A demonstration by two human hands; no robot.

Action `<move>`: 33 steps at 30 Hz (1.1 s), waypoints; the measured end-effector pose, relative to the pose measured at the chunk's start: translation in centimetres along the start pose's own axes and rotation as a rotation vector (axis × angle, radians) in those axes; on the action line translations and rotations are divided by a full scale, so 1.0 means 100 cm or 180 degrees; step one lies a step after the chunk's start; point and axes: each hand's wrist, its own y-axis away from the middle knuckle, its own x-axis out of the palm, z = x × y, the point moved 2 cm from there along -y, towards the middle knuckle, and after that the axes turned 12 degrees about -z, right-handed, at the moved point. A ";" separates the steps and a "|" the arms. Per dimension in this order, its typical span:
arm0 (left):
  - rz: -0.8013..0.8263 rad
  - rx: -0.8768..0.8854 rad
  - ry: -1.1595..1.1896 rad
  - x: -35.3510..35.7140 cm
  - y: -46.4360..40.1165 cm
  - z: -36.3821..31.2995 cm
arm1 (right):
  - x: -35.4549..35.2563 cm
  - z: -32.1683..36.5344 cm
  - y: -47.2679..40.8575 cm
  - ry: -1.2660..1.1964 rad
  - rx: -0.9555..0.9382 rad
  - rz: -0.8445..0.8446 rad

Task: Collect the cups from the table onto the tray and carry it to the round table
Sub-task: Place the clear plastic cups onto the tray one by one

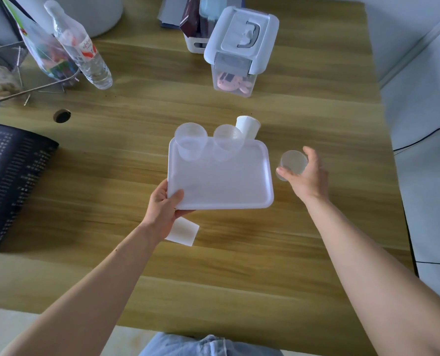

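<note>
A white rectangular tray [229, 181] is held above the wooden table [316, 104] by my left hand [162, 209], which grips its near left corner. Two clear plastic cups [190, 141] [226, 142] stand on the tray's far edge. A white paper cup [248, 127] is just behind the tray's far right corner; whether it rests on the tray or the table I cannot tell. My right hand [307, 176] is to the right of the tray, closed around a third clear cup [292, 164].
A lidded clear storage box [239, 47] stands at the back. A water bottle [82, 47] and wire rack [5, 68] are at the far left. A black mesh bin [8, 181] lies left. A white paper square [183, 231] lies under my left hand.
</note>
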 end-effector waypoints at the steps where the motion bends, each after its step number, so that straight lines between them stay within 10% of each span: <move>1: -0.0019 0.0001 0.0016 0.000 0.000 0.000 | 0.003 -0.002 -0.001 0.0014 0.0039 0.0048; 15: -0.0049 0.0037 0.0021 0.012 0.005 -0.003 | -0.020 0.025 -0.014 -0.0513 -0.0419 -0.0588; 33: -0.0046 0.0040 0.0246 -0.001 0.030 -0.003 | -0.001 0.070 0.021 -0.0619 -0.0925 0.0099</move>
